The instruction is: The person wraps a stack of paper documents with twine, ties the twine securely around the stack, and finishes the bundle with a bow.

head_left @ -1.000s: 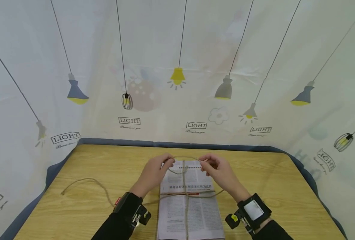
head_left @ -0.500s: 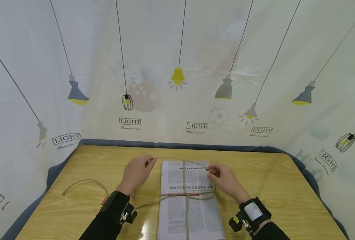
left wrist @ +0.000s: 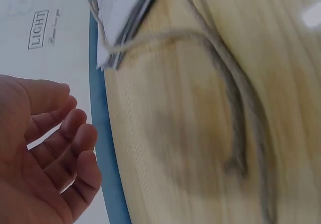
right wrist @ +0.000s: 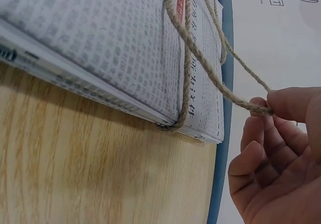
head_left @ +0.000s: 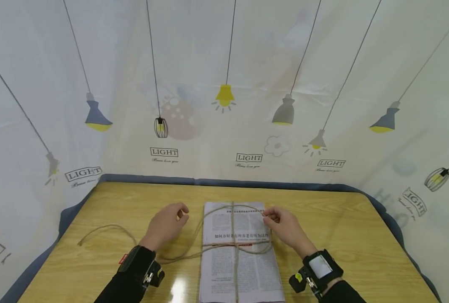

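A stack of newspapers (head_left: 220, 273) lies on the table, with brown twine (head_left: 235, 269) crossing it lengthwise and widthwise. Past the stack's upper right edge, my right hand (head_left: 285, 225) pinches a bend of the twine (right wrist: 220, 86) between thumb and forefinger. This loop stands a little off the paper in the right wrist view. To the left of the stack, my left hand (head_left: 165, 225) hovers with loosely bent fingers (left wrist: 85, 138) and holds nothing. Two strands of twine (left wrist: 241, 78) run over the table beside it, one finishing in a frayed end.
A loose tail of twine (head_left: 112, 226) curves over the wooden table (head_left: 342, 235) at the left. Dark blue edging (head_left: 262, 185) borders the table's far side. Behind it hangs a pale curtain (head_left: 201, 50) printed with lamps.
My left hand has let go of the twine and moved left, away from the stack. The released strand has dropped onto the papers and table. My right hand moved slightly right, still pinching.
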Demonstrator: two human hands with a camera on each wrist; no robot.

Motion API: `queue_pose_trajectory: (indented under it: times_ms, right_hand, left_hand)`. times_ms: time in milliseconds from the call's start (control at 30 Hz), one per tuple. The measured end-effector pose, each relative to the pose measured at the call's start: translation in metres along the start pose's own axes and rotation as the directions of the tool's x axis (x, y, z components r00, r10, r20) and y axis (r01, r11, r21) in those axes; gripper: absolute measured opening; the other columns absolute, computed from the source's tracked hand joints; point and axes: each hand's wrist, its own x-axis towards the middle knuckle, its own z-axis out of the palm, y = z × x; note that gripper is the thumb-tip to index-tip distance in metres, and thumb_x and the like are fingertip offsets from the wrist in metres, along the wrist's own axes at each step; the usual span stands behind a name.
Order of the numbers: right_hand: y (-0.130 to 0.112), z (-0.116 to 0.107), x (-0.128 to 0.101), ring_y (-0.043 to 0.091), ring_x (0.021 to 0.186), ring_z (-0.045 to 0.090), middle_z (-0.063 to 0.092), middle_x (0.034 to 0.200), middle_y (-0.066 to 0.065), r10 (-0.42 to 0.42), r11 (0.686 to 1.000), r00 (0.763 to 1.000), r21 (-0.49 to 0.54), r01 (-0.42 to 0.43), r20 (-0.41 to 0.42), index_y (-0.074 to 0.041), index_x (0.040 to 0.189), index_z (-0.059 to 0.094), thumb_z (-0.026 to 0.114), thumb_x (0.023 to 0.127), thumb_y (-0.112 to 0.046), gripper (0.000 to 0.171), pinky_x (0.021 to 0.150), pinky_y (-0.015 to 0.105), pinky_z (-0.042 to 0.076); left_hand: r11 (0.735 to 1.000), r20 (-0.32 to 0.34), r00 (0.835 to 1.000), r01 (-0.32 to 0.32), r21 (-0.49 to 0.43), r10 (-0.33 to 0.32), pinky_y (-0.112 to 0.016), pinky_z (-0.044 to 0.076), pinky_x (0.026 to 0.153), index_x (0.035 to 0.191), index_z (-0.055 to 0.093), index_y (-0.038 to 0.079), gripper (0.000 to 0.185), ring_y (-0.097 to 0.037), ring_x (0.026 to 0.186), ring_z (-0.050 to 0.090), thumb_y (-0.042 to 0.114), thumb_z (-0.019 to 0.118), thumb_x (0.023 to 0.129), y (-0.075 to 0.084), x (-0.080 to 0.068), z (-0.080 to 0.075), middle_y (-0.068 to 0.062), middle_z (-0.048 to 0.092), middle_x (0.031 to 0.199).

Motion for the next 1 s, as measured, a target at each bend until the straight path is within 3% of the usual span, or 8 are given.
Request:
queue_pose_trajectory:
  times_ms: [167,300,367,433,567,667,800,1000]
  right_hand:
    - [0.001,-0.001,0.000,0.015,0.084,0.056,0.065,0.096,0.005,0.002,1.000,1.000,-0.008,-0.002,-0.009,-0.007,0.112,0.065,0.061,0.096,-0.019,0.020,0.068,0.026,0.045]
    - [0.001,-0.004,-0.002,0.015,0.084,0.056,0.065,0.097,0.005,0.013,1.000,1.000,-0.004,-0.013,-0.014,-0.006,0.110,0.064,0.061,0.096,-0.019,0.019,0.068,0.027,0.045]
    - [0.001,-0.004,-0.002,0.015,0.084,0.055,0.065,0.097,0.006,0.020,1.000,1.000,-0.003,-0.020,-0.016,-0.006,0.110,0.064,0.061,0.096,-0.018,0.019,0.067,0.026,0.045]
    - [0.000,-0.005,-0.002,0.015,0.083,0.055,0.065,0.097,0.006,0.023,1.000,1.000,-0.002,-0.024,-0.017,-0.006,0.110,0.064,0.061,0.096,-0.018,0.019,0.067,0.026,0.045]
    - [0.000,-0.003,-0.003,0.015,0.083,0.055,0.064,0.095,0.005,0.029,1.000,0.999,-0.002,-0.030,-0.014,-0.006,0.109,0.064,0.061,0.096,-0.018,0.018,0.066,0.025,0.045]
    - [0.001,-0.001,-0.003,0.015,0.083,0.055,0.064,0.095,0.005,0.031,1.000,0.999,0.001,-0.031,-0.007,-0.006,0.109,0.064,0.061,0.097,-0.019,0.018,0.066,0.026,0.045]
    - [0.001,0.002,-0.002,0.016,0.083,0.055,0.063,0.095,0.005,0.039,0.999,0.999,0.006,-0.039,-0.004,-0.006,0.110,0.064,0.060,0.097,-0.020,0.019,0.067,0.026,0.045]
    - [0.001,0.005,-0.002,0.017,0.085,0.054,0.062,0.095,0.006,0.049,0.999,0.999,0.004,-0.049,-0.005,-0.006,0.110,0.064,0.060,0.097,-0.020,0.020,0.069,0.026,0.045]
  left_hand:
    - [0.997,0.049,0.998,0.047,0.068,-0.050,-0.033,0.043,0.065,0.104,0.066,0.012,0.014,-0.013,0.071,0.053,0.021,0.061,0.095,-0.027,-0.019,-0.016,-0.001,0.062,0.087]
    - [0.992,0.136,0.987,0.066,0.103,-0.080,-0.035,0.044,0.069,0.096,0.065,0.013,0.010,-0.013,0.076,0.054,0.020,0.067,0.090,-0.049,-0.033,-0.028,0.000,0.062,0.087]
    - [0.985,0.168,0.979,0.095,0.141,-0.118,-0.035,0.043,0.067,0.092,0.064,0.013,0.010,-0.014,0.075,0.053,0.021,0.068,0.089,-0.058,-0.040,-0.034,0.000,0.061,0.085]
    - [0.967,0.159,0.971,0.145,0.210,-0.180,-0.034,0.040,0.063,0.089,0.060,0.011,0.014,-0.016,0.069,0.051,0.024,0.067,0.089,-0.064,-0.046,-0.039,-0.001,0.058,0.079]
    - [0.894,0.108,0.930,0.300,0.332,-0.352,-0.033,0.033,0.053,0.073,0.056,0.009,0.031,-0.020,0.056,0.047,0.033,0.061,0.092,-0.069,-0.057,-0.046,-0.005,0.049,0.063]
    - [0.858,0.122,0.892,0.368,0.358,-0.434,-0.032,0.032,0.051,0.067,0.056,0.010,0.041,-0.020,0.055,0.047,0.043,0.060,0.091,-0.069,-0.062,-0.047,-0.005,0.049,0.061]
    - [0.880,0.166,0.886,0.377,0.290,-0.434,-0.028,0.029,0.049,0.062,0.056,0.011,0.038,-0.015,0.052,0.041,0.039,0.063,0.086,-0.069,-0.066,-0.044,-0.001,0.046,0.057]
    - [0.941,0.218,0.916,0.333,0.059,-0.337,-0.024,0.023,0.049,0.052,0.051,0.015,0.033,-0.011,0.046,0.032,0.022,0.062,0.082,-0.077,-0.069,-0.036,0.005,0.042,0.048]
